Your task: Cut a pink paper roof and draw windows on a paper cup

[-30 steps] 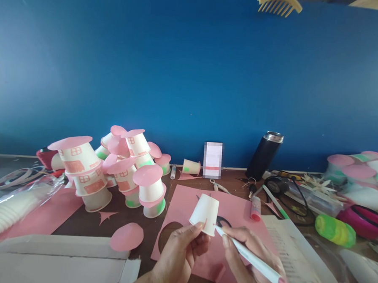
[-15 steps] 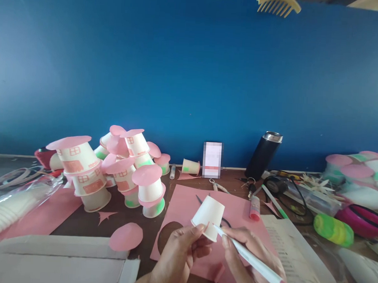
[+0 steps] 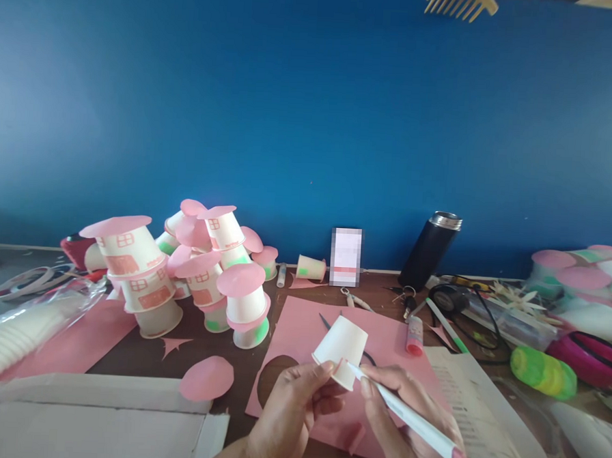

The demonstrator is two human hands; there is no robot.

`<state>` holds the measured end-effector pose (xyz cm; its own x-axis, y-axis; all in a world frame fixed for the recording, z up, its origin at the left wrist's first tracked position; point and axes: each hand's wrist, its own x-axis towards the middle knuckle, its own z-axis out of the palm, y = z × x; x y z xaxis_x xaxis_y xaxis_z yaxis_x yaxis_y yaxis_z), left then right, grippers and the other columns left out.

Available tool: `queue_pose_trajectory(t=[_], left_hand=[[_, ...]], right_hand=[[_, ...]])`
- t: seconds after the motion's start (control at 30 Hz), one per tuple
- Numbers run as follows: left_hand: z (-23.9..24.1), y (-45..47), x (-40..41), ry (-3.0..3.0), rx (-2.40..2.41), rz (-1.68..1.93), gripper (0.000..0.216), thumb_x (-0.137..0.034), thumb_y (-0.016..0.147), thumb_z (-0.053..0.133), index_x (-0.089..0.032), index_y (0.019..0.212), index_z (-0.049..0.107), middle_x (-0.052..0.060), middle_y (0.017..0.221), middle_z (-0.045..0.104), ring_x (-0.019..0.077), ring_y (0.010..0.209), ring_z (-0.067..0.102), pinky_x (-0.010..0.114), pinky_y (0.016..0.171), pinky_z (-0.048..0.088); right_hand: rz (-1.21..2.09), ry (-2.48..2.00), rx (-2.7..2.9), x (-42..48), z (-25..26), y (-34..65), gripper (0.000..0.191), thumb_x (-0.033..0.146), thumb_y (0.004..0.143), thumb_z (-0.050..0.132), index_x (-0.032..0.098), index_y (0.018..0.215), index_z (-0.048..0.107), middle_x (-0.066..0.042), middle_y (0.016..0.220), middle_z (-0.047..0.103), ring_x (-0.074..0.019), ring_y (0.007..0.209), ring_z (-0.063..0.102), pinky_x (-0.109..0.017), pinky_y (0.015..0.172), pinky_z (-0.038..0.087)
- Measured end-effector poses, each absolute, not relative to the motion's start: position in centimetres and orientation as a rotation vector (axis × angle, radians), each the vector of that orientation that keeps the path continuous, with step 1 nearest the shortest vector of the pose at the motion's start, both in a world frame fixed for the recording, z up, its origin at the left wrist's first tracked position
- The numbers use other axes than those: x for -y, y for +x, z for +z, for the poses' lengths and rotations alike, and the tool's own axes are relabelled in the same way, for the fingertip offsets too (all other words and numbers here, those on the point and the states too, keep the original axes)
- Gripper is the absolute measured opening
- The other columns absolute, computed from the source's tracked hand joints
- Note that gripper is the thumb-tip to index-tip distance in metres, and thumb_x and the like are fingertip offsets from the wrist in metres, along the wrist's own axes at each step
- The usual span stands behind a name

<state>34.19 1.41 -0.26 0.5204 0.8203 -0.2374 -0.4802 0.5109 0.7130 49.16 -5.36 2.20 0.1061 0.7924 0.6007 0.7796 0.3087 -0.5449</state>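
Observation:
Between finger and thumb, my left hand (image 3: 294, 406) holds a white paper cup (image 3: 342, 344) tilted, its wider rim downward. A short pinkish line shows on the cup near my thumb. My right hand (image 3: 409, 419) grips a white felt-tip pen (image 3: 413, 419) with a pink end, and its tip is at the cup's side, close to that line. Under both hands lies a pink paper sheet (image 3: 301, 324) with a round hole cut in it. Dark-bladed scissors lie on the sheet, mostly hidden behind the cup.
To the left stand stacked cups (image 3: 144, 282) with pink paper tops and drawn windows. A pink paper disc (image 3: 207, 379) lies beside grey-white cardboard (image 3: 81, 415). Further right are a black bottle (image 3: 430, 252), a glue stick (image 3: 414, 336), a green-tipped pen (image 3: 447, 325) and a printed sheet (image 3: 474, 402).
The view has shifted slightly, so everything on the table sits a little further right and higher. Both hands keep their grip, and the pen tip stays at the cup.

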Motion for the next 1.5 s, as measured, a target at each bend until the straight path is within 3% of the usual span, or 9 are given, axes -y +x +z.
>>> queue_pose_trajectory(t=[0.57,0.9,1.2,1.5], left_hand=[[-0.13,34.24,-1.31,0.649,-0.626,0.832,0.03,-0.035,0.076,0.071,-0.007,0.085,0.075,0.014,0.083,0.073,0.0171,0.077,0.063,0.025,0.069,0.048],[-0.02,34.25,-1.19,0.622,-0.563,0.851,0.024,-0.03,0.082,0.066,-0.008,0.083,0.074,0.014,0.084,0.073,0.0174,0.08,0.063,0.028,0.077,0.047],[-0.03,34.27,-1.25,0.577,-0.546,0.829,0.024,-0.028,0.083,0.064,-0.006,0.088,0.073,0.015,0.085,0.074,0.0169,0.078,0.065,0.028,0.076,0.05],[0.14,34.17,-1.18,0.542,-0.538,0.833,0.023,-0.027,0.082,0.065,-0.007,0.088,0.074,0.014,0.087,0.074,0.0183,0.079,0.066,0.029,0.078,0.051]], right_hand=[[0.029,-1.446,1.681,5.32,2.15,49.22,0.012,0.024,0.089,0.055,0.022,0.099,0.062,-0.001,0.083,0.07,-0.0143,0.073,0.068,-0.02,0.066,0.053],[0.03,-1.443,1.692,5.38,2.59,49.11,0.012,0.025,0.09,0.054,0.021,0.099,0.062,-0.002,0.079,0.069,-0.0143,0.066,0.067,-0.021,0.061,0.053],[0.046,-1.448,1.7,5.38,2.39,49.08,0.012,0.023,0.09,0.055,0.022,0.1,0.061,-0.001,0.082,0.069,-0.0138,0.072,0.067,-0.021,0.065,0.053],[0.021,-1.469,1.705,5.33,2.67,49.04,0.01,0.026,0.09,0.055,0.022,0.097,0.061,0.0,0.077,0.069,-0.0136,0.065,0.067,-0.02,0.06,0.053]])
